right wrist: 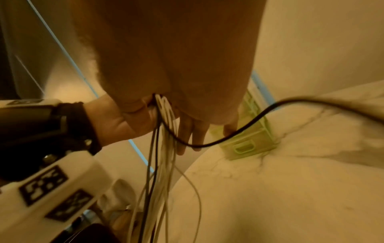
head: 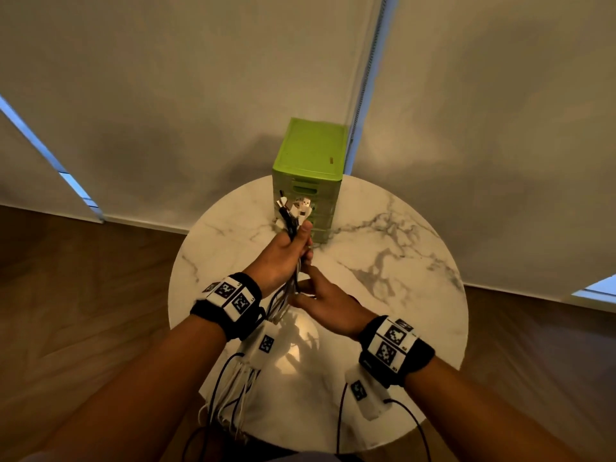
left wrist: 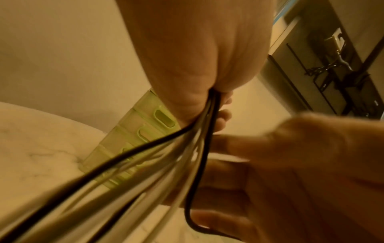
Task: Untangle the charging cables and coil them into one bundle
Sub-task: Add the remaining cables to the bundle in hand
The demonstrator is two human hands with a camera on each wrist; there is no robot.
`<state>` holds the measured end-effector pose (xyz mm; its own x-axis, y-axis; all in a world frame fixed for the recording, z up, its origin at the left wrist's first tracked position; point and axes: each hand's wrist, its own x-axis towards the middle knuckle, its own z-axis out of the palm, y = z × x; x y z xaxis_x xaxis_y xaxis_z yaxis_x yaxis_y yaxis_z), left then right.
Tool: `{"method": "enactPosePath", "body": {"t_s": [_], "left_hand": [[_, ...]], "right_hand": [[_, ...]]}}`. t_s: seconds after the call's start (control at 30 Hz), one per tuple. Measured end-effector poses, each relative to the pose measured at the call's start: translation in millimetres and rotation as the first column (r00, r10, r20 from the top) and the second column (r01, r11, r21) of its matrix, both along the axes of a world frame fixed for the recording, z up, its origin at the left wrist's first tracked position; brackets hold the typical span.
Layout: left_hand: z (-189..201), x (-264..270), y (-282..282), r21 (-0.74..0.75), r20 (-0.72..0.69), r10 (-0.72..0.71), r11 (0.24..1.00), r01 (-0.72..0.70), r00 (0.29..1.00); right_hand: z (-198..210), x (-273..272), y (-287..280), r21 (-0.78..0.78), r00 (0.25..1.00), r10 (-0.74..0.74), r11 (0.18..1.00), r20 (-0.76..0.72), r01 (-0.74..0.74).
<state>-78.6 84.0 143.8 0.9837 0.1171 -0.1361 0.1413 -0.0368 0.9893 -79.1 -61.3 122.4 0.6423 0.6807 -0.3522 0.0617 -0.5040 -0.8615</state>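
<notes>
Several white and black charging cables (head: 293, 225) are gathered in my left hand (head: 283, 256), which grips them in a fist above the marble table (head: 383, 261). Their plugs (head: 298, 208) stick up past my thumb. The loose lengths (head: 233, 395) hang down over the table's near edge. My right hand (head: 313, 295) sits just under the left fist, its fingers (right wrist: 197, 131) nearly straight against the strands. One black cable (right wrist: 249, 125) loops across those fingers. From the left wrist the strands (left wrist: 145, 164) fan out of the fist (left wrist: 197, 65).
A green plastic drawer box (head: 310, 155) stands at the table's far edge, just behind the plugs. Pale roller blinds hang behind the round table, with wooden floor around it. Thin black leads (head: 340, 411) trail from the wrist cameras near the front edge.
</notes>
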Motion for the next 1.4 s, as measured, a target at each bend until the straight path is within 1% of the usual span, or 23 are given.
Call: {"method": "enactPosePath", "body": {"t_s": [0.1,0.17,0.27,0.33,0.4,0.47,0.57,0.67,0.73,0.8,0.87,0.9,0.97,1.03,1.1,1.17,1.2,1.23,1.27,1.3,1.33,1.37,1.4], "left_hand": [[4.4,-5.0,4.6,0.175,0.018,-0.013,0.985,0.010,1.000],[11.0,-10.8,11.5,0.238,0.024,-0.058,0.970,0.051,0.998],[22.4,-20.4,27.3,0.402,0.017,-0.128,0.909,0.111,0.992],[30.0,-27.2,40.5,0.435,0.029,-0.116,0.896,0.093,0.993],[38.1,-34.2,55.7,0.338,0.044,-0.073,0.940,0.054,0.996],[46.4,-45.1,70.3,0.177,0.014,0.019,0.984,-0.021,1.000],[49.3,-61.1,86.7,0.038,-0.017,0.108,0.993,-0.108,0.994],[47.4,-77.6,106.1,-0.019,0.053,0.148,0.989,-0.147,0.988],[37.4,-92.1,122.6,-0.149,0.143,0.072,0.988,-0.050,0.987],[25.2,-111.5,133.0,-0.301,0.146,-0.050,0.949,0.093,0.988],[8.6,-131.9,137.1,-0.316,0.073,-0.197,0.925,0.210,0.978],[-0.3,-140.3,137.0,-0.316,-0.005,-0.272,0.914,0.256,0.962],[-20.3,-153.0,134.9,-0.318,-0.134,-0.415,0.878,0.357,0.900],[-35.3,-155.1,134.4,-0.208,-0.174,-0.460,0.881,0.424,0.871],[-36.2,-150.7,144.7,-0.048,-0.254,-0.361,0.931,0.362,0.897],[-34.1,-148.0,172.5,0.228,-0.277,-0.130,0.954,0.196,0.952],[-32.6,-149.3,190.0,0.359,-0.231,0.038,0.932,0.048,0.972],[-31.9,-150.9,206.8,0.472,-0.145,0.232,0.871,-0.139,0.962],[-30.8,-153.5,222.1,0.527,-0.028,0.421,0.777,-0.344,0.907],[-25.6,-158.9,230.9,0.507,0.091,0.578,0.674,-0.538,0.811],[-28.7,-159.1,237.6,0.435,0.180,0.687,0.587,-0.683,0.704],[-24.9,-161.3,239.2,0.338,0.236,0.750,0.533,-0.776,0.618],[-29.1,-160.9,240.6,0.264,0.255,0.769,0.528,-0.807,0.587]], "right_hand": [[-0.8,-6.6,17.3,0.072,0.997,-0.029,0.997,0.068,0.024],[0.3,-9.6,29.6,0.169,0.995,-0.071,0.984,0.070,0.059],[8.4,-12.7,49.1,0.383,0.983,-0.180,0.905,-0.045,0.184],[14.3,-16.4,62.8,0.458,0.963,-0.185,0.851,-0.193,0.256],[21.3,-25.2,75.8,0.500,0.943,-0.112,0.825,-0.315,0.265],[33.2,-34.7,88.4,0.489,0.911,-0.006,0.843,-0.411,0.226],[43.5,-43.8,108.1,0.446,0.888,0.126,0.890,-0.442,0.096],[47.8,-47.9,128.1,0.401,0.893,0.165,0.916,-0.420,0.020],[52.3,-49.2,138.2,0.412,0.881,0.194,0.911,-0.431,0.000],[59.3,-52.2,147.0,0.433,0.854,0.226,0.901,-0.468,-0.001],[66.7,-56.5,153.6,0.420,0.851,0.228,0.907,-0.473,-0.010],[71.6,-59.0,156.0,0.409,0.855,0.232,0.912,-0.464,-0.026],[79.1,-65.9,165.2,0.383,0.844,0.232,0.923,-0.484,-0.034],[83.0,-70.6,177.1,0.351,0.849,0.202,0.936,-0.488,-0.021],[84.3,-71.8,190.1,0.340,0.870,0.159,0.940,-0.467,0.010],[85.6,-70.0,204.4,0.374,0.867,0.114,0.923,-0.485,0.088],[86.7,-69.8,212.3,0.398,0.870,0.100,0.910,-0.483,0.117],[88.6,-70.1,218.8,0.427,0.874,0.097,0.894,-0.476,0.133],[91.2,-73.1,226.0,0.467,0.877,0.107,0.873,-0.469,0.143],[94.7,-78.6,234.8,0.509,0.876,0.118,0.846,-0.467,0.158],[99.4,-85.2,242.5,0.547,0.872,0.128,0.818,-0.473,0.177],[105.0,-92.1,251.3,0.580,0.860,0.142,0.790,-0.490,0.200],[111.0,-96.6,258.6,0.605,0.844,0.150,0.761,-0.514,0.234]]}}
